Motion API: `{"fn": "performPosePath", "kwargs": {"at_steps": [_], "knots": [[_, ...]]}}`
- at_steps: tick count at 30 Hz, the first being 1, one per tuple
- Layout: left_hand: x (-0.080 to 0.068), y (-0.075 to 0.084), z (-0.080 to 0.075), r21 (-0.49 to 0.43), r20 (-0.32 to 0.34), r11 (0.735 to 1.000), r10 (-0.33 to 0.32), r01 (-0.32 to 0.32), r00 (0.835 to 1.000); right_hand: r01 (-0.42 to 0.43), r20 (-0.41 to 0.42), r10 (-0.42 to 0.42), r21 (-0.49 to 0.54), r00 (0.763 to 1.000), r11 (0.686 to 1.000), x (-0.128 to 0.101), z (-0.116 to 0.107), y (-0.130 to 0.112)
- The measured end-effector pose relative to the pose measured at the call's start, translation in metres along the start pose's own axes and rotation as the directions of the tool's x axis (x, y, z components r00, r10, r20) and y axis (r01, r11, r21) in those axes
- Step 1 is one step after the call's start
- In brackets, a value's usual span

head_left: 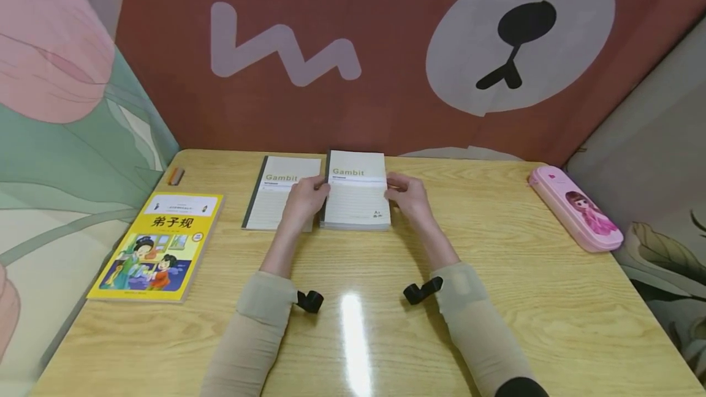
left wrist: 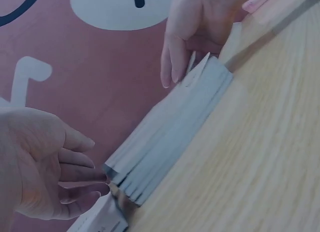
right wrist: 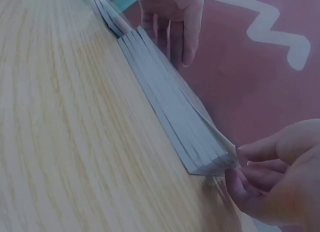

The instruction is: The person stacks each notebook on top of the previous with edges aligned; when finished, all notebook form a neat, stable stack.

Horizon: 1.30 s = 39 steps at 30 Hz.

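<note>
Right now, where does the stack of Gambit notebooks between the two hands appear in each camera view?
Head: stack of Gambit notebooks at table centre, far side, between both hands.
Left wrist: its page edges run diagonally from lower left to upper right.
Right wrist: its edges run diagonally from top centre to lower right.
Shared landmark: the wooden table, under the stack in all views.

Table (head_left: 496, 299): glossy wood-grain. Notebook stack (head_left: 355, 198): matt paper. Pencil case (head_left: 576, 208): smooth pink plastic.
</note>
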<state>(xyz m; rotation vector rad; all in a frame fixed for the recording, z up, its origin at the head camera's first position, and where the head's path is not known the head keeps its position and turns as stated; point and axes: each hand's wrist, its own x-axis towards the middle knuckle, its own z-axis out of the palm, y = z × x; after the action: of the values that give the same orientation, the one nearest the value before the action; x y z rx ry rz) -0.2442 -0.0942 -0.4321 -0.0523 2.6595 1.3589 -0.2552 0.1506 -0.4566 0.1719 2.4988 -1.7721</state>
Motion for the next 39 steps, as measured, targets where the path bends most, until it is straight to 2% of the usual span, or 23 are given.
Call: {"fn": "performPosePath", "kwargs": {"at_steps": [2,5,8,10,12,14,17,20,22,24,29,31,39], "knots": [[0.001,-0.002,-0.005,-0.035,0.004,0.999,-0.005,0.005,1.0,0.005,-0.012,-0.005,0.028,1.0,1.0,-0.002,0.0,-0.002],[0.003,-0.005,-0.017,-0.054,-0.001,0.998,-0.014,0.014,1.0,0.053,-0.084,-0.053,-0.002,0.995,0.999,-0.004,0.002,-0.011],[0.007,-0.008,-0.037,-0.025,-0.025,1.0,-0.007,0.006,1.0,0.119,-0.136,-0.122,-0.029,0.983,0.992,-0.005,0.011,-0.031],[0.011,-0.01,-0.051,0.013,-0.037,1.0,0.015,-0.015,0.999,0.158,-0.141,-0.156,0.001,0.978,0.987,-0.005,0.02,-0.046],[0.015,-0.014,-0.065,0.04,-0.025,0.998,0.039,-0.038,0.999,0.169,-0.116,-0.16,0.08,0.98,0.982,-0.005,0.032,-0.06],[0.018,-0.018,-0.079,0.047,-0.008,0.998,0.035,-0.035,0.999,0.147,-0.063,-0.137,0.193,0.989,0.97,-0.005,0.048,-0.072],[0.021,-0.025,-0.098,0.021,0.037,0.999,-0.026,0.026,0.999,0.045,0.042,-0.064,0.353,0.997,0.935,-0.005,0.073,-0.086],[0.023,-0.028,-0.112,-0.022,0.086,0.995,-0.09,0.092,0.992,-0.06,0.148,-0.003,0.419,0.989,0.906,-0.008,0.096,-0.095],[0.024,-0.031,-0.118,-0.067,0.126,0.99,-0.114,0.123,0.985,-0.096,0.198,0.015,0.407,0.98,0.908,-0.01,0.108,-0.099],[0.026,-0.034,-0.122,-0.106,0.157,0.985,-0.12,0.137,0.98,-0.099,0.219,0.021,0.35,0.975,0.931,-0.014,0.119,-0.103],[0.028,-0.043,-0.128,-0.174,0.201,0.967,-0.152,0.188,0.968,-0.067,0.225,0.012,0.239,0.974,0.969,-0.02,0.142,-0.107],[0.029,-0.046,-0.129,-0.184,0.204,0.96,-0.174,0.212,0.963,-0.073,0.22,0.021,0.229,0.975,0.971,-0.02,0.149,-0.108],[0.029,-0.053,-0.133,-0.214,0.224,0.935,-0.234,0.282,0.946,-0.174,0.167,0.15,0.138,0.975,0.975,-0.019,0.165,-0.11]]}}
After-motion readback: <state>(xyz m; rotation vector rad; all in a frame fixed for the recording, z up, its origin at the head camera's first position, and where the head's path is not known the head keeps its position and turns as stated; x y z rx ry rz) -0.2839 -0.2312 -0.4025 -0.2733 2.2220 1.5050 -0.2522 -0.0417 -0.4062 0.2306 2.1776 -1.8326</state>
